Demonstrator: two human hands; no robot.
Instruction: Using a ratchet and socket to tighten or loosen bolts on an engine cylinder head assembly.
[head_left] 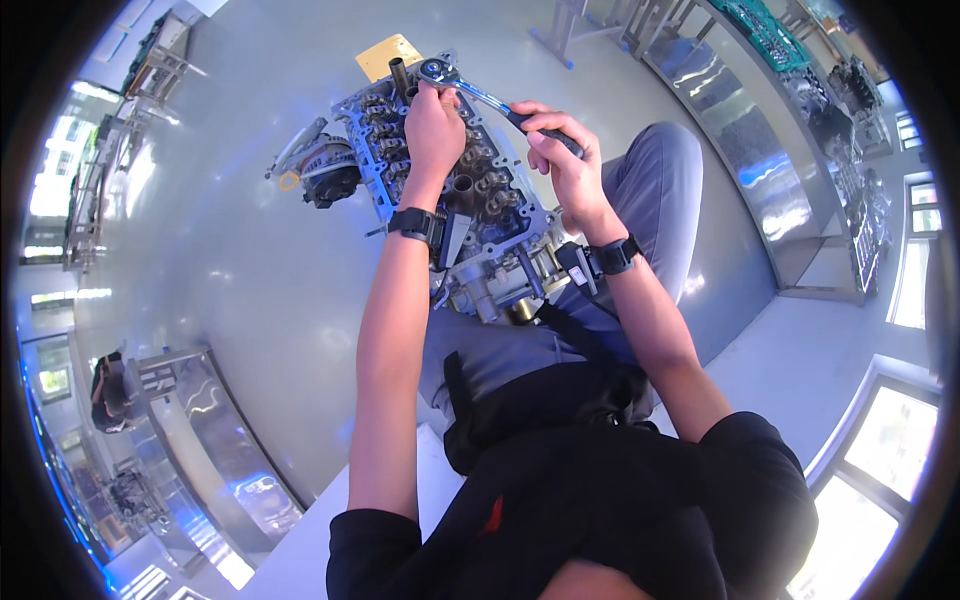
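Observation:
An engine [480, 195] with its valve train exposed stands in front of my legs. Across its far end lies a ratchet wrench [482, 96], its round head at the left and its dark handle toward the right. My right hand [565, 150] is closed around that handle. Just below the ratchet head is my left hand [435, 125], fingers curled up under it; what sits beneath the head is hidden by the fingers. A dark upright tube [399, 75] rises from the engine just left of the ratchet head. An alternator-like part [328, 170] sits at the engine's left side.
A yellowish board [390, 58] shows behind the engine. Metal workbenches stand along the right [735, 150] and at the lower left [215, 440]. My bent right knee [660, 170] is close beside the engine. A dark bag [540, 400] rests on my lap.

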